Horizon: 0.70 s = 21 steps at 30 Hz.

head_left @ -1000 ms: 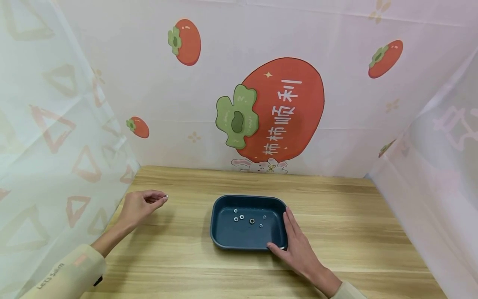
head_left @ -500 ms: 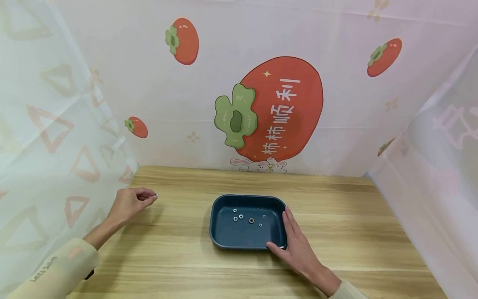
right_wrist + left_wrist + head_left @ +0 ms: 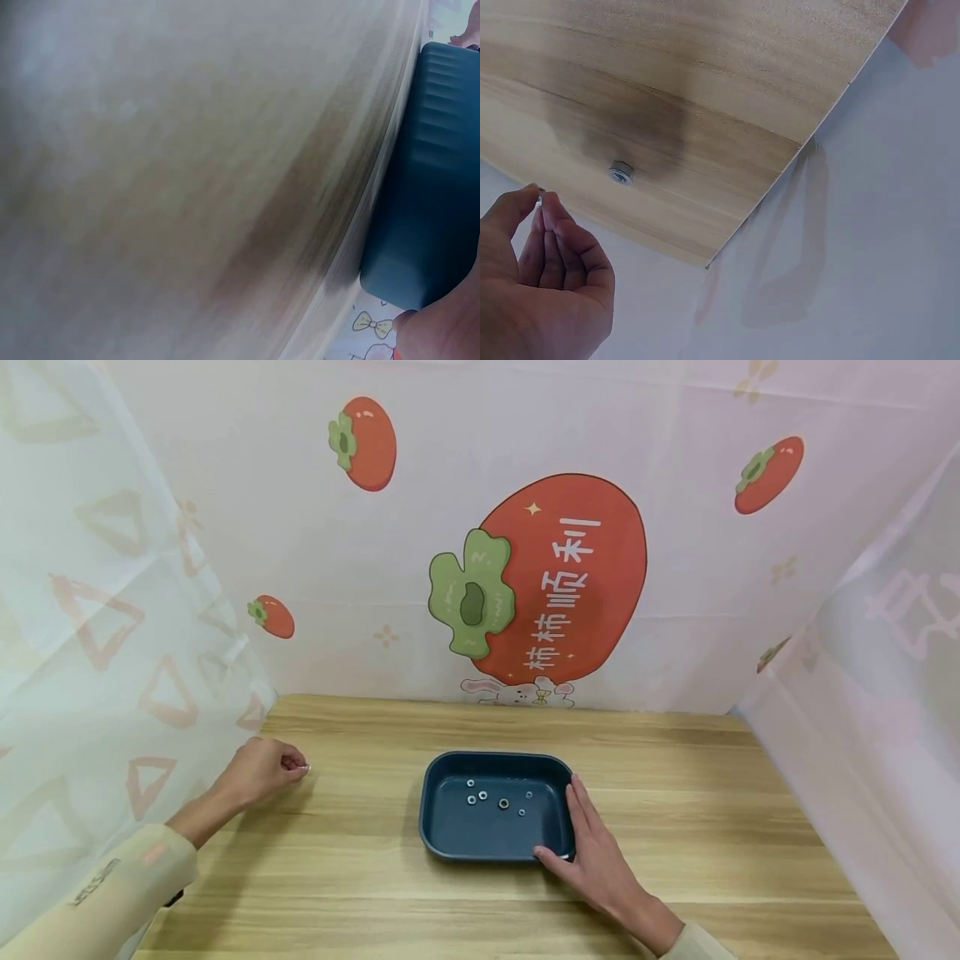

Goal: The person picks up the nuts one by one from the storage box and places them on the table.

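At the left of the table, my left hand (image 3: 262, 772) pinches a small silvery nut (image 3: 539, 199) between thumb and fingertips, mostly covered by them. A larger metal nut (image 3: 620, 172) lies on the wood just beyond those fingertips in the left wrist view; the hand hides it in the head view. My right hand (image 3: 600, 852) rests on the right end of a dark blue tray (image 3: 480, 858), fingers straight along its side and thumb over the front rim. Several metal nuts (image 3: 503, 804) of differing sizes lie scattered on the tray's floor.
The wood-grain table (image 3: 360, 893) ends at a white back curtain (image 3: 337, 552) printed with persimmons. Pale patterned cloth walls close in the left and right sides. The left hand is near the table's left edge.
My left hand has shifted left, away from the tray, and its fingertips now point lower toward the table, still pinching the nut. The right hand and the tray stay in place.
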### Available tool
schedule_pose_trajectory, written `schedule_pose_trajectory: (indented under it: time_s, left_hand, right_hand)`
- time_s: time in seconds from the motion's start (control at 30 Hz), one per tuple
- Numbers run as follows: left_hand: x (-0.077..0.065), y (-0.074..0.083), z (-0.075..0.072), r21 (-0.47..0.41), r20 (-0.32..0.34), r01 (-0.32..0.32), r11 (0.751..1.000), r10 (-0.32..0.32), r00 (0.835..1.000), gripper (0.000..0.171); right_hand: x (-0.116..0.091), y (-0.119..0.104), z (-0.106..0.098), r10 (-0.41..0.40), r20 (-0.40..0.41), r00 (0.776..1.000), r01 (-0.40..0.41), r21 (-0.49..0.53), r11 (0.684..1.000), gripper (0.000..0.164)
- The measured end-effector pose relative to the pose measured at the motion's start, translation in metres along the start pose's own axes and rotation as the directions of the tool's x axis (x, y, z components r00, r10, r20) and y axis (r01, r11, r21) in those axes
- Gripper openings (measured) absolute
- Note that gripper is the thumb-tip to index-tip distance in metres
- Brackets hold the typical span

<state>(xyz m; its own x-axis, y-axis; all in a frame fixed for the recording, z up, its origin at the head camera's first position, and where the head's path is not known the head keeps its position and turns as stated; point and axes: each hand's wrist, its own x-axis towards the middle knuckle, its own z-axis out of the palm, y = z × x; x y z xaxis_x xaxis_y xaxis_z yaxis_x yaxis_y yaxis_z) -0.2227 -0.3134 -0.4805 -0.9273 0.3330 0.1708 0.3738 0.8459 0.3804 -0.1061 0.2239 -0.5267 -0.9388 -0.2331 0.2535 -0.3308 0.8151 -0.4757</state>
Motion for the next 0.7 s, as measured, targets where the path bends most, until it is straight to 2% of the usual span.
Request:
schedule_pose_trajectory:
  time_s: [0.2, 0.47, 0.7]
  left_hand:
    - [0.0022, -0.0024, -0.0003, 0.043, 0.081, -0.008, 0.999, 0.005, 0.997, 0.008]
    - [0.0037, -0.0071, 0.0031, 0.097, 0.101, -0.026, 0.995, 0.016, 0.995, 0.01]
    - [0.0022, -0.004, 0.0041, 0.13, 0.113, -0.036, 0.991, 0.021, 0.993, 0.03]
  right_hand:
    - [0.0009, -0.0005, 0.0, 0.006, 0.006, 1.0, -0.006, 0.001, 1.0, 0.105]
    - [0.0014, -0.0008, 0.0005, 0.011, 0.009, 1.0, -0.011, -0.008, 1.0, 0.105]
    - [0.0015, -0.0004, 0.0004, 0.006, 0.012, 1.0, -0.006, -0.008, 1.0, 0.106]
